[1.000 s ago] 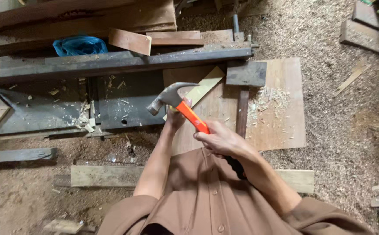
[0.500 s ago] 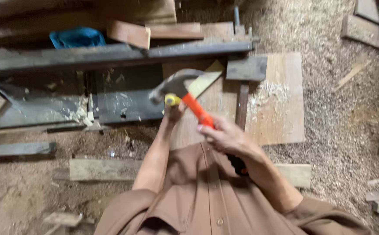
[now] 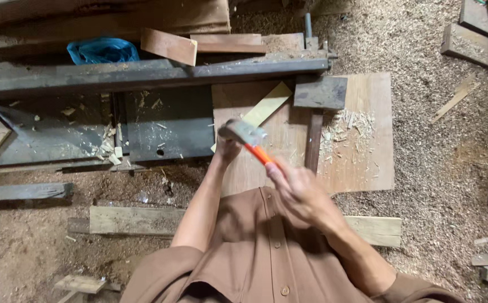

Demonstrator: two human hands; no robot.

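The hammer [image 3: 249, 140] sits just above my hands, its grey steel head blurred and its bright orange handle running down and to the right into my right hand [image 3: 300, 193]. That hand is wrapped tight round the lower handle, fingers closed. My left hand [image 3: 226, 150] is up beside the hammer head, partly hidden under it; I cannot tell whether its fingers are pinched on anything or loose.

Beyond my left hand a pale yellow wood strip [image 3: 263, 109] lies slanted on the plywood board [image 3: 361, 151], its near end close to my fingers. The board's right edge and near edge are well clear of my right hand, with a scatter of shavings [image 3: 347, 126] between. A dark upright batten [image 3: 313, 140] stands just right of the hammer, under a grey block [image 3: 320, 92].

Further up from both hands the long dark steel beam [image 3: 143, 76] runs across, closing that side. To the left of my left arm the dark machine bed [image 3: 165, 126] lies flat. Right of my right hand the sawdust floor [image 3: 451, 168] is open ground, and a plank [image 3: 132, 220] lies across under my arms.
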